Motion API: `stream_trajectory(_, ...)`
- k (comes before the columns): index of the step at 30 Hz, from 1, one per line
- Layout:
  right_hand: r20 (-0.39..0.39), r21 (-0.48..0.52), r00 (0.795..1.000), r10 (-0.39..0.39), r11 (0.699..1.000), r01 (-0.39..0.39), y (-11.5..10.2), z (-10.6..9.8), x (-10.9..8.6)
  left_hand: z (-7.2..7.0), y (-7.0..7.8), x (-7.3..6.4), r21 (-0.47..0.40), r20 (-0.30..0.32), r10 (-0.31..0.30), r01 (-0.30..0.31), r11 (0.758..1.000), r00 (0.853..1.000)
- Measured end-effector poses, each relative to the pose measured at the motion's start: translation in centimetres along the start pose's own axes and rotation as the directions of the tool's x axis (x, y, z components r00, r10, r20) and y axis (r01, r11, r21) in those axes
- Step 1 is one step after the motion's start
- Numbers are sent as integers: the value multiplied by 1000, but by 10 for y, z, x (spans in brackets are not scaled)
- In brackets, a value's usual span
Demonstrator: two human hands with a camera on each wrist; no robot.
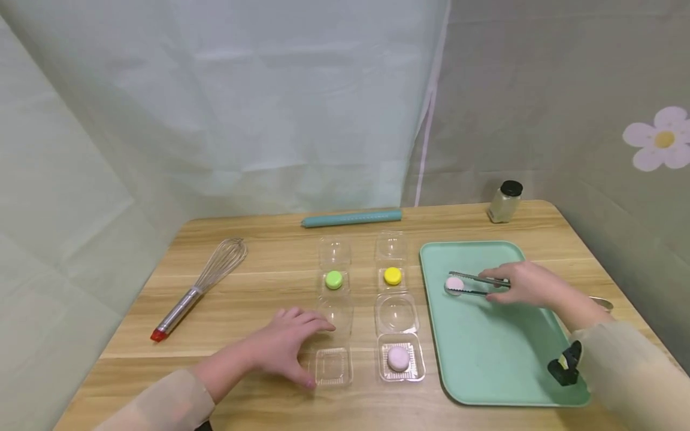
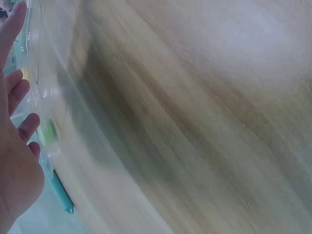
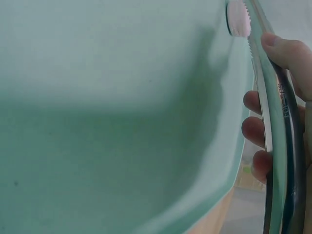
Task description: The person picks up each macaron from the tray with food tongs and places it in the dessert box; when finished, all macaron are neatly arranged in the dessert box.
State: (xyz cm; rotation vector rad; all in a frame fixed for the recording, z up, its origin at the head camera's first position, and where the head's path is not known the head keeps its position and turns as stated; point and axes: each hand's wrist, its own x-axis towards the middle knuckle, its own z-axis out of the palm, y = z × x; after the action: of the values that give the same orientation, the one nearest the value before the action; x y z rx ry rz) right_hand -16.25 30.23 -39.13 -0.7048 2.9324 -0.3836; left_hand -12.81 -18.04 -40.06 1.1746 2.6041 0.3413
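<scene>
My right hand [image 1: 525, 284] holds metal tongs [image 1: 478, 278] over the green tray [image 1: 501, 371]. Their tips lie on either side of a pale pink macaron [image 1: 454, 284]; whether they squeeze it I cannot tell. In the right wrist view, thumb and fingers wrap the dark-handled tongs [image 3: 291, 141], with the macaron [image 3: 238, 19] at the serrated end. Fingers spread, my left hand [image 1: 286, 347] hovers beside an empty clear plastic box [image 1: 349, 366] with its lid up. To its right, a similar box [image 1: 422, 374] contains a lavender macaron [image 1: 398, 358].
Behind these, two more open clear boxes contain a green macaron [image 1: 333, 279] and a yellow macaron [image 1: 392, 276]. A whisk [image 1: 199, 287] lies at left, a teal tube-like roll [image 1: 353, 219] along the back edge. A black-lidded jar [image 1: 505, 202] stands back right.
</scene>
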Motion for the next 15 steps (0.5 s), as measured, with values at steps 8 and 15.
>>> stream_trajectory(8,34,-40,999,-8,999,10,0,2,0,5,0,-3,30,-36,37,-36,999,999)
stream_trajectory(15,31,-40,999,-4,999,5,0,3,-1,12,-1,-5,46,-98,67,-62,997,993)
